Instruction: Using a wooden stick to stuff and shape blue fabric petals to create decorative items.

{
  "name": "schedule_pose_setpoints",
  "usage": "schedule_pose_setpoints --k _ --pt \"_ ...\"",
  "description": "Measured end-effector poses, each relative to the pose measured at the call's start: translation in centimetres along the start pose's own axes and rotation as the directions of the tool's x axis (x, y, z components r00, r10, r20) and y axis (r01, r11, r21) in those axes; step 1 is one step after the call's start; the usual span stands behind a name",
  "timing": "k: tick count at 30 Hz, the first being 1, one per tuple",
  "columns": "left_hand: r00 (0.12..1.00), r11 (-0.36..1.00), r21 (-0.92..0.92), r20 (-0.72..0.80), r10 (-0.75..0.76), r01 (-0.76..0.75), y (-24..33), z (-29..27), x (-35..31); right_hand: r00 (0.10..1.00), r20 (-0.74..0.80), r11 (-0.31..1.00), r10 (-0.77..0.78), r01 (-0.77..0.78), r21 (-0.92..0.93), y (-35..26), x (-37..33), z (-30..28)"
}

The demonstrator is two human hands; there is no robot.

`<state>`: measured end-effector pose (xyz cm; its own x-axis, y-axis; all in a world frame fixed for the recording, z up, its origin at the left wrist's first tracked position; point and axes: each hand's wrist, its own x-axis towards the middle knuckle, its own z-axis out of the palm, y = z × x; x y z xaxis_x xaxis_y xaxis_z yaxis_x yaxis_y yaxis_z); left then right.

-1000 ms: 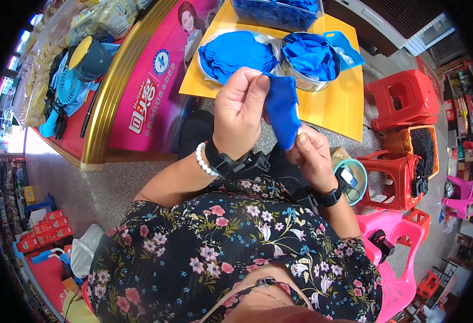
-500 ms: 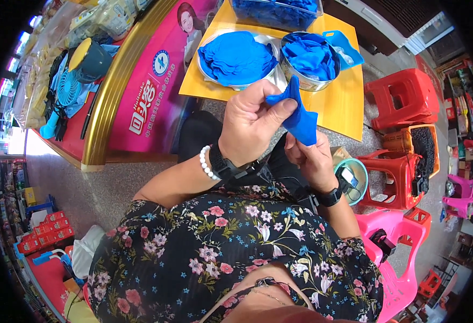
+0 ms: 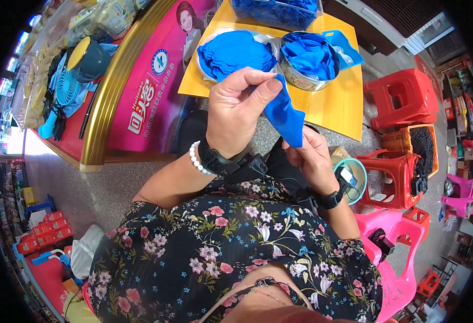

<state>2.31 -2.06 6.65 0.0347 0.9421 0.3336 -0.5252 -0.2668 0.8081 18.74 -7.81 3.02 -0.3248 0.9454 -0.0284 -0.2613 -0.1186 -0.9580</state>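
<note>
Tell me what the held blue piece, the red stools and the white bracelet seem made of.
Blue piece: probably thin matte fabric, since it bends softly from the pinch of the left hand.
Red stools: likely moulded plastic; they show glossy highlights and rounded edges.
White bracelet: smooth round beads, perhaps plastic or stone; the look leaves that open.

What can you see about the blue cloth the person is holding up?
The blue cloth is plain and bright, and looks thin and soft. It slants downward to the right, stretched between both hands. The left hand pinches its upper end; the right hand is at its lower end, grip partly hidden.
</note>
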Motion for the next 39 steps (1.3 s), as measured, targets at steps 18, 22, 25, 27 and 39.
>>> schedule_pose_setpoints --k 18,22,25,27,39 --pt "0.998 0.998 -0.035 0.038 -0.047 0.049 -0.2 0.8 -0.2 1.000 0.005 0.984 -0.022 0.021 0.176 1.3 0.0 0.3" --pt "0.994 0.993 -0.044 -0.010 -0.109 0.109 0.2 0.3 0.0 1.000 -0.013 0.999 -0.008 0.008 0.032 0.4 0.2 0.1" --pt "0.990 0.989 -0.035 -0.010 -0.142 0.141 1.0 0.4 0.6 1.000 -0.012 0.999 -0.009 0.009 -0.038 0.1 0.2 0.0" --pt "0.995 0.995 0.031 0.012 -0.099 0.098 1.0 0.3 0.7 0.999 -0.016 0.999 -0.035 0.035 -0.036 0.2 -0.1 0.1" --pt "0.978 0.979 0.025 0.038 -0.205 0.204 0.6 0.3 0.1 0.999 -0.028 0.999 -0.038 0.037 -0.028 0.6 0.1 0.1"
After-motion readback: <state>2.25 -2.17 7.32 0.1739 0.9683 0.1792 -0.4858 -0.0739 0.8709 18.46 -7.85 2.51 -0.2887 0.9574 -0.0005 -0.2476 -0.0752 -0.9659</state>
